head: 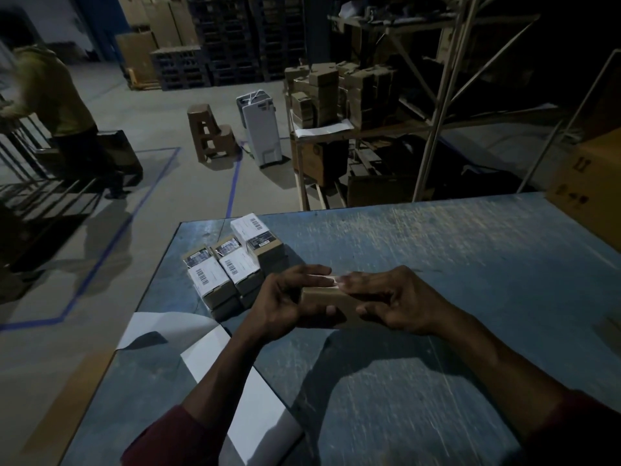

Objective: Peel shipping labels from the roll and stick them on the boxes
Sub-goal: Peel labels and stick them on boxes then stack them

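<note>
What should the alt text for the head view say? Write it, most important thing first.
Two bare hands, left hand and right hand, hold a small brown box on a scratched blue table, fingers pressing along its top. Labelled boxes sit stacked just left of it, and white backing paper trails off the table's near-left edge.

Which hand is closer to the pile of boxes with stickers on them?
Left. The left hand holds the brown box right beside the labelled boxes, nearly touching them. The right hand is on the box's far side, farther away.
</note>
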`<state>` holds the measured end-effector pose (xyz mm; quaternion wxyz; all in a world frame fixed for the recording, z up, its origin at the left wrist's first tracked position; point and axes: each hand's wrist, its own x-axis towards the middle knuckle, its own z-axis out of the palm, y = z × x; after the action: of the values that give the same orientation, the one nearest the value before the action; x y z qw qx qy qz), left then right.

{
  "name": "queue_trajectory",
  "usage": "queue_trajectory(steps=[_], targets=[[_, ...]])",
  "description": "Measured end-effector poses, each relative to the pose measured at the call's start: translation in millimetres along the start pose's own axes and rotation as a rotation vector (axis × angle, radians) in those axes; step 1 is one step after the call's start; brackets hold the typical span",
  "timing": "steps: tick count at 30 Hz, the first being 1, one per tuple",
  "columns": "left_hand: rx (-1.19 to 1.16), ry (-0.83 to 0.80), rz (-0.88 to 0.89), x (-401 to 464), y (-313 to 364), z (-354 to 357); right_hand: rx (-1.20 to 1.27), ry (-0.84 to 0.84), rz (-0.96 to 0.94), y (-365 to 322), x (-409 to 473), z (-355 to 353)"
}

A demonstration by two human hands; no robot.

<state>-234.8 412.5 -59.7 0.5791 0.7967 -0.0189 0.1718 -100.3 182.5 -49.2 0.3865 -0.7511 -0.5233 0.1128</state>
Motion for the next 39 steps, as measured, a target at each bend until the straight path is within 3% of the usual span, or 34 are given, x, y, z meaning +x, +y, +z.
queue_trajectory(steps=[5, 10, 13, 17, 20, 23, 29, 34, 39], targets=[[-0.109, 0.013, 0.010, 0.2, -4.7, -2.3, 0.024, 0.235, -0.056, -1.1, 0.3, 3.1], [-0.029, -0.005, 0.040, 1.2, -7.0, -5.8, -0.270, -0.045, 0.064, -3.4, 19.3, -0.4], [-0.078, 0.054, 0.031, -5.6, -9.7, -13.6, -0.222, -0.016, 0.043, -2.3, 26.7, 9.5], [-0.448, 0.152, -0.200, -19.5, -15.0, -47.7, -0.175, 0.063, -0.080, -1.0, 35.6, 29.0], [-0.497, 0.081, -0.394, -35.4, -22.0, -73.5, -0.188, 0.091, -0.155, -6.5, 54.4, 43.1], [-0.503, 0.088, -0.422, -50.9, -19.1, -84.7, -0.183, 0.094, -0.234, -7.3, 76.5, 60.3], [-0.203, 0.383, -0.263, -61.1, 3.2, -91.9, -0.248, 0.112, -0.318, -13.0, 122.1, 92.4], [0.123, 0.741, -0.313, -68.9, -24.3, -109.1, -0.272, 0.201, -0.215, -13.0, 149.0, 94.7], [0.209, 0.874, -0.353, -42.3, -78.5, -118.8, -0.261, 0.185, 0.025, -0.2, 168.4, 100.4]])
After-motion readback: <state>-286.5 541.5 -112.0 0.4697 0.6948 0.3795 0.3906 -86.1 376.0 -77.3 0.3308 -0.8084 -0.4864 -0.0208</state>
